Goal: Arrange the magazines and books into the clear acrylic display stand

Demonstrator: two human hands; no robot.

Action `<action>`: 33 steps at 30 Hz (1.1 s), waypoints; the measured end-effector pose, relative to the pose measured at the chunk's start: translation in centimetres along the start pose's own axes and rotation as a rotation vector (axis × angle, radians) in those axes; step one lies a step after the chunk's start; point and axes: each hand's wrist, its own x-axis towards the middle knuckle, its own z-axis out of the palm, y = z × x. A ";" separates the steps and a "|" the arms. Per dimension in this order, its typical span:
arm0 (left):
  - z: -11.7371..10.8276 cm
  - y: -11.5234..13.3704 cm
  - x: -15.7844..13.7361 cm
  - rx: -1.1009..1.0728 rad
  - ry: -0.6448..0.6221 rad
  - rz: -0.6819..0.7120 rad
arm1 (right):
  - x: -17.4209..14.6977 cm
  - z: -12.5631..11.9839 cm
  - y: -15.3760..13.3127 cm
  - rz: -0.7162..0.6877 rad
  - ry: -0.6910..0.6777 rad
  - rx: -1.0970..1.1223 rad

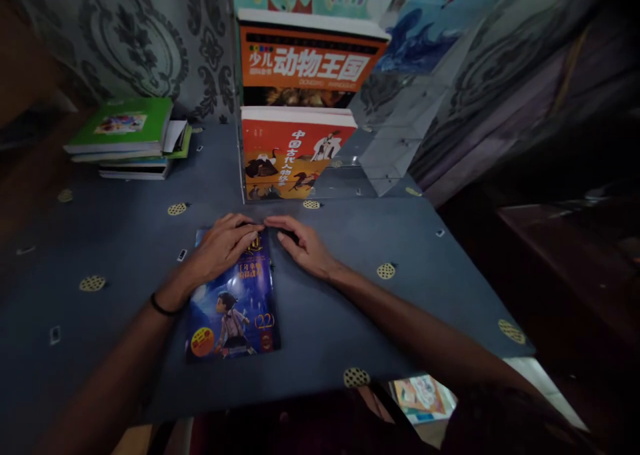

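Here we are at the desk (pixel 340 321), and the blue book (pixel 230 311) is the one in play: flat in front of me, closed, cover up, its "(22)" reading the right way round from my seat. My left grip (pixel 225 247) lies relaxed across the top of the cover, palm down, resting on it rather than clenched around it. Over comes my right grip's (pixel 306 249) side of the story: holding nothing, fingers bent, thumb parted from them, fingertips right by the left ones at the book's upper corner. Touching paper there? I can't tell.

Now the tally! Two are upright in the see-through rack (pixel 393 158): the orange book (pixel 315 65) behind, the red book (pixel 295 158) in front, covers facing me, neither in my grasp. Off to the left, the pile with the green book (pixel 120 125) on top lies flat, well apart from both hands.

So that pair looks settled, while the blue one lies outside the rack with its cover down tight. I'd call this partway: handling under way on this book, nothing about it looking finished.
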 end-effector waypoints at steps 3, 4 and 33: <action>0.0 0.0 0.1 0.015 0.002 0.002 | 0.1 -0.1 0.0 -0.009 0.001 -0.020; 0.0 0.0 0.1 0.021 0.004 0.006 | 0.1 -0.1 0.0 -0.012 0.003 -0.032; 0.2 1.1 -0.4 0.257 0.039 0.153 | 0.1 -0.2 -0.5 -0.093 0.008 -0.235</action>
